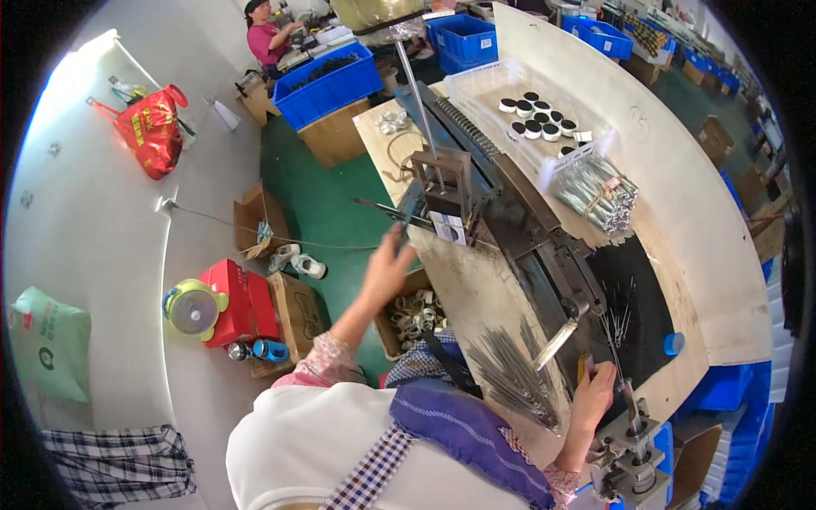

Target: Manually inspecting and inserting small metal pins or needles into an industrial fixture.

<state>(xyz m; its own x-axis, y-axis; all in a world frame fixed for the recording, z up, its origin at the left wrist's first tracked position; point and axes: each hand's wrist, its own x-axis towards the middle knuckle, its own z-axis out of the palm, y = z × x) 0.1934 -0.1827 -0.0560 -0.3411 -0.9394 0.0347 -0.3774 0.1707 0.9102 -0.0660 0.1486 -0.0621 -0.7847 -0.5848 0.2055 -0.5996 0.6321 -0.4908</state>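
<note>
My left hand reaches over the bench's left edge, index finger and thumb apart, slightly blurred. Its fingertips are near a dark rod and the blue metal part of a long bench machine. I see nothing clearly held in it. At the machine's near end, my right hand is closed beside a small yellow piece; what its fingers grip is hidden. Grey bent metal wires lie fanned out on the bench between my arms. A few thin wires rest on the black mat beyond the right hand.
A clear plastic tray holds black-and-white round pieces, beside a bundle of metal rods. A blue cap lies right. Below the left arm stands a box of parts. A blue crate and another person are farther back.
</note>
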